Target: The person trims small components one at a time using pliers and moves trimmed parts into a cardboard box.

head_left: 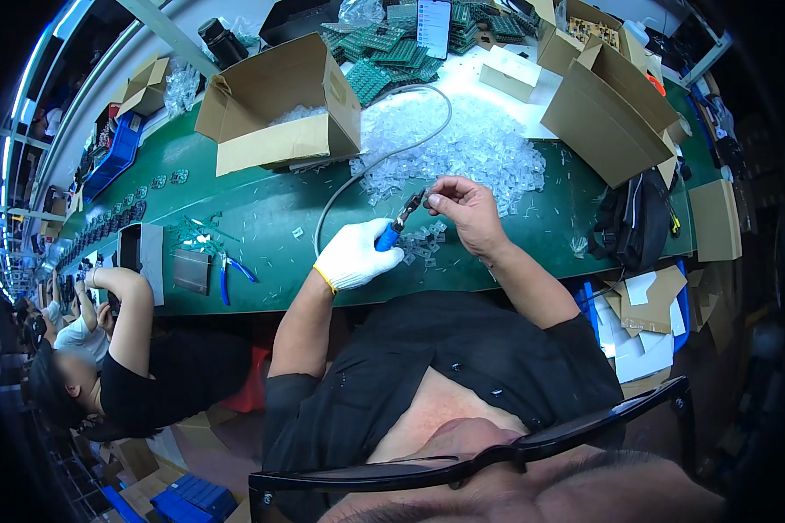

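Note:
My left hand [356,256], in a white glove, is closed round the blue handle of an air nipper [389,236]. Its metal jaws point up and right, toward my right hand. A grey hose [344,188] loops away from the gloved hand across the bench. My bare right hand [467,213] pinches at the tip of the jaws; what lies between its fingers is too small to make out. Just below the jaws lies a small cluster of clear plastic pieces [426,243]. Beyond both hands spreads a large heap of similar clear pieces [471,139].
An open cardboard box [275,144] stands left of the heap, another box [606,113] right. Green circuit boards [384,52] and a phone [433,26] lie at the back. Blue-handled pliers [227,277] rest near the left front edge. A co-worker [139,366] sits left.

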`<action>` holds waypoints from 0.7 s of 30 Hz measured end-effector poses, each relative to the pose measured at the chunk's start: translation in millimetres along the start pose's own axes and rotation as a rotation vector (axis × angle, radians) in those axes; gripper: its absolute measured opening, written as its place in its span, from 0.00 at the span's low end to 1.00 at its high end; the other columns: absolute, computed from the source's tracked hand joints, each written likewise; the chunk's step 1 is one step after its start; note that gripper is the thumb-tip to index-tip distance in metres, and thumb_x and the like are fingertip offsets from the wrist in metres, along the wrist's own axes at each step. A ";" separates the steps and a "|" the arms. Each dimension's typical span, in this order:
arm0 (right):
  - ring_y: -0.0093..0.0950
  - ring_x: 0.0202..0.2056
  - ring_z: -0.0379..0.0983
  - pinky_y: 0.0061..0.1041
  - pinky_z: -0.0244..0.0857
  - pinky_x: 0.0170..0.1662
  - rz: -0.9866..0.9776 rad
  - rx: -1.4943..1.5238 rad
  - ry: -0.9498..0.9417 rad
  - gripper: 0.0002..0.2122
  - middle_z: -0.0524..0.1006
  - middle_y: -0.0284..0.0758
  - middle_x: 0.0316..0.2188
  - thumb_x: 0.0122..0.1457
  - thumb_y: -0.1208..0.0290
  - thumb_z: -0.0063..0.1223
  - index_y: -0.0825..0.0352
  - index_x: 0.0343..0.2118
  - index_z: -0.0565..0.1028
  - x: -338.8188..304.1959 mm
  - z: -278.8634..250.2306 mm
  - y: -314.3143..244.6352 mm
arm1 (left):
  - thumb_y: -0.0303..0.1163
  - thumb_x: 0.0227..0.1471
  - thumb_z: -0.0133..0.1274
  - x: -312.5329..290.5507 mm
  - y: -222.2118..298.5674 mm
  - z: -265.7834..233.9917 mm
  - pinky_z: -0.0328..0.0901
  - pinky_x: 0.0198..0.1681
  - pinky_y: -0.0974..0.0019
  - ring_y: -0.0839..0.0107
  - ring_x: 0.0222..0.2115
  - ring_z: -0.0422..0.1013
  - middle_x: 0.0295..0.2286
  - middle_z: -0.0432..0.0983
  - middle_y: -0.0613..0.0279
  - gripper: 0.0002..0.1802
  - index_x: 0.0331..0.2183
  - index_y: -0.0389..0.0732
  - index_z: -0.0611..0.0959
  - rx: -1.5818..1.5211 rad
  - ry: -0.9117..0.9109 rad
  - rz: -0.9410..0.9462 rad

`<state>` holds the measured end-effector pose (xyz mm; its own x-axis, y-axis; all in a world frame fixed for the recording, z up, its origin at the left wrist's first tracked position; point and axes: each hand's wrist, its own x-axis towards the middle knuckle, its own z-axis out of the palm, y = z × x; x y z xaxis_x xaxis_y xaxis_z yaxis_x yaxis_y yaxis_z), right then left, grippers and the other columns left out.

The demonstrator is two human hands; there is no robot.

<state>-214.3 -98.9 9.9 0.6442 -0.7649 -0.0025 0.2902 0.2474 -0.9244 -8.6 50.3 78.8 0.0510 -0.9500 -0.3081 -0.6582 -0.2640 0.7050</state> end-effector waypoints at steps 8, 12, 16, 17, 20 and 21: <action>0.22 0.37 0.80 0.25 0.76 0.43 0.025 0.007 -0.012 0.06 0.83 0.32 0.38 0.65 0.79 0.65 0.71 0.44 0.82 -4.1 1.3 3.7 | 0.48 0.56 0.62 -3.8 -5.4 5.8 0.70 0.38 0.53 0.48 0.28 0.73 0.27 0.78 0.45 0.23 0.40 0.36 0.82 0.033 0.060 -0.028; 0.25 0.36 0.82 0.27 0.75 0.42 0.008 -0.279 0.057 0.07 0.86 0.35 0.38 0.64 0.78 0.65 0.71 0.43 0.83 -9.9 -8.4 9.2 | 0.45 0.56 0.65 -2.9 -32.9 19.5 0.71 0.38 0.58 0.60 0.27 0.74 0.27 0.79 0.52 0.24 0.44 0.35 0.84 -0.201 0.121 -0.028; 0.40 0.37 0.81 0.37 0.75 0.43 -0.347 -1.004 -0.010 0.06 0.84 0.41 0.37 0.60 0.76 0.65 0.69 0.39 0.83 -22.8 -19.6 21.1 | 0.41 0.56 0.67 -10.2 -48.2 20.5 0.70 0.36 0.64 0.72 0.27 0.72 0.26 0.79 0.61 0.24 0.48 0.34 0.84 -0.336 0.143 -0.047; 0.45 0.38 0.81 0.40 0.75 0.44 -0.470 -1.090 -0.043 0.05 0.83 0.43 0.36 0.59 0.76 0.65 0.68 0.38 0.83 -25.2 -24.9 27.5 | 0.41 0.56 0.67 -9.3 -48.8 20.0 0.69 0.36 0.65 0.73 0.27 0.71 0.26 0.78 0.62 0.25 0.48 0.34 0.84 -0.332 0.150 -0.055; 0.46 0.40 0.80 0.42 0.74 0.45 -0.474 -1.106 -0.069 0.05 0.83 0.43 0.36 0.60 0.75 0.64 0.69 0.37 0.82 -33.0 -16.9 20.4 | 0.40 0.56 0.67 -9.0 -53.7 21.9 0.69 0.35 0.66 0.75 0.27 0.70 0.26 0.77 0.64 0.25 0.48 0.33 0.84 -0.360 0.156 -0.064; 0.46 0.40 0.81 0.43 0.75 0.45 -0.484 -1.112 -0.080 0.05 0.83 0.43 0.37 0.60 0.75 0.64 0.69 0.38 0.82 -33.7 -15.9 19.0 | 0.40 0.56 0.67 -8.8 -53.0 21.2 0.69 0.35 0.65 0.75 0.27 0.70 0.26 0.77 0.64 0.25 0.49 0.33 0.84 -0.366 0.151 -0.067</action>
<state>-241.7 -77.9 -13.7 0.6909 -0.5880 0.4207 -0.2274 -0.7290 -0.6456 9.9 76.2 30.7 0.2123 -0.9352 -0.2834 -0.3398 -0.3426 0.8759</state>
